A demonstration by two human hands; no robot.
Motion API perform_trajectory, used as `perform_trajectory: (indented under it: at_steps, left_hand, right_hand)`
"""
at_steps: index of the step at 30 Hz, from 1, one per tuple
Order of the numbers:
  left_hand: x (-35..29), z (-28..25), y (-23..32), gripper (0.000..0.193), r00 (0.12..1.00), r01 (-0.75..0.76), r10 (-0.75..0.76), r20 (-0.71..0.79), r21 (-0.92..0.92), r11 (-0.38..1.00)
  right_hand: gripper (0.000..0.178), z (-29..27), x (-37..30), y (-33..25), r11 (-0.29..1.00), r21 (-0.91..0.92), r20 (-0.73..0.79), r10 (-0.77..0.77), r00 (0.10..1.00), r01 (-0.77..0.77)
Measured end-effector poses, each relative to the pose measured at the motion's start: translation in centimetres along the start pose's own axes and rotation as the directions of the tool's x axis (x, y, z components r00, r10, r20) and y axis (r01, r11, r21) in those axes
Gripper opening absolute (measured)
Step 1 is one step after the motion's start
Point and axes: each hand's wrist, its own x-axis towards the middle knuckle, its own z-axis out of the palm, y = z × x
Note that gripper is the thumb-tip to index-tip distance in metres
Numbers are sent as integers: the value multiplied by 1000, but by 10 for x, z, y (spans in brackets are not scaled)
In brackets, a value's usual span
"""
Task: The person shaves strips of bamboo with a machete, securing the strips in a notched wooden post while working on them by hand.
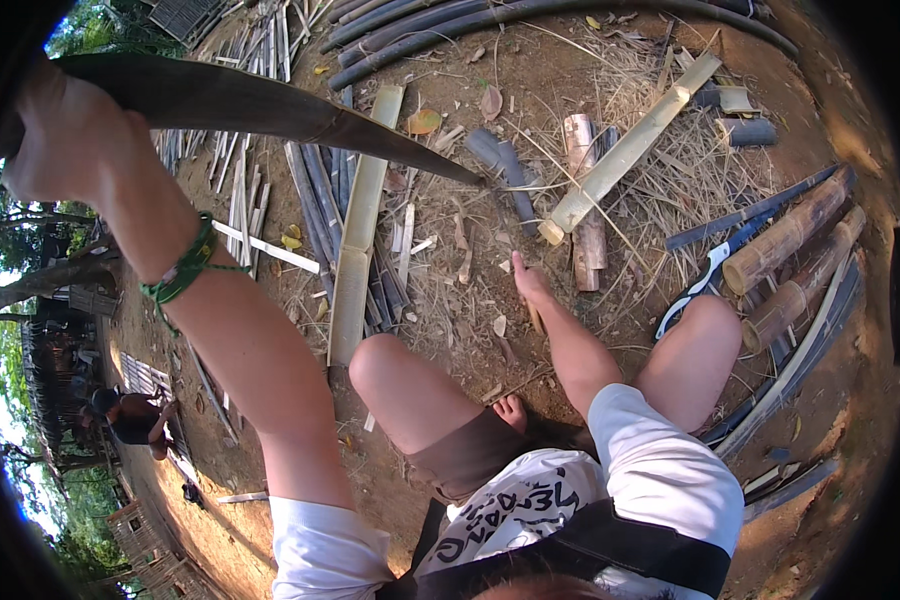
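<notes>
A long dark split bamboo piece [260, 103] slants across the upper left, its far end narrowing toward the ground in the middle. My left hand [65, 140] is raised and wrapped round its near end; a green cord bracelet is on that wrist. Low between my knees, my right hand [533, 283] is closed with the thumb pointing up. A thin brown wooden piece [537, 318] shows just below its fingers; the rest of what it grips is hidden. Beyond that hand, a pale split bamboo length [630, 150] leans across a brown bamboo section [589, 240].
Another pale bamboo half [355, 260] lies left of my knee beside dark strips. To the right are thick bamboo sections [785, 235] and a saw with a white-and-black handle [695, 285]. Dark poles [530, 15] lie at the back. A person [135, 415] sits far left.
</notes>
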Motion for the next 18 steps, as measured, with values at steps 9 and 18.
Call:
perform_trajectory:
  at_steps: [9, 18]
  left_hand:
    - [-29, 28, 67, 42, 963, 157, -188, -192, -165, 974]
    - [-31, -25, 89, 33, 881, 462, -442, 171, -519, 719]
  right_hand:
    - [92, -6, -25, 54, 975, -219, -127, -4, 992, -24]
    - [83, 8, -101, 152, 810, -584, -8, 62, 998, -55]
